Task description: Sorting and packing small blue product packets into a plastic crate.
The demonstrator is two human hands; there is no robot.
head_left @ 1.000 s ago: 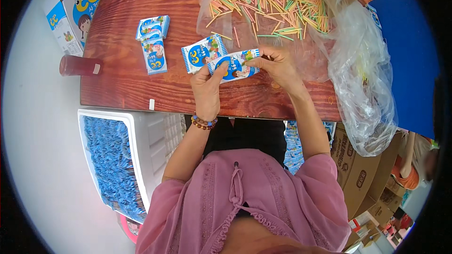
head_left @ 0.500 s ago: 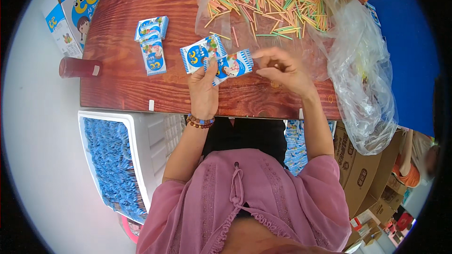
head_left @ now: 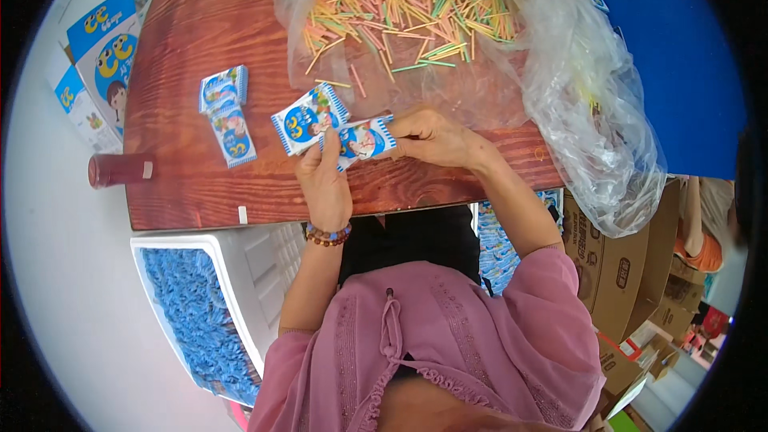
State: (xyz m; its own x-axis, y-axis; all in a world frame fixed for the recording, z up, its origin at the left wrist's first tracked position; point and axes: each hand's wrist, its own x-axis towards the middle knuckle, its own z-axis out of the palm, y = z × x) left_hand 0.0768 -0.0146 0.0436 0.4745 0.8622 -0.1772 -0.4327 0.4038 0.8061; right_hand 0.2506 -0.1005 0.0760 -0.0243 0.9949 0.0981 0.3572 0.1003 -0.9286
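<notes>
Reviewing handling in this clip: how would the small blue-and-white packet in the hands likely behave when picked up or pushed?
The packet, pinched between left hand and right hand, looks thin and flat, so probably light and somewhat floppy. Its glossy film may be slippery. Lying flat on the table, it would likely slide, not roll.

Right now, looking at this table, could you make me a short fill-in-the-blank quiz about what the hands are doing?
1. The left hand holds small blue and white ____.
2. The right hand pinches the end of one packet above the ____ table.
3. The coloured sticks lie on a clear ____ bag.
4. The left wrist wears a beaded ____.

Missing words: packets; wooden; plastic; bracelet
</notes>
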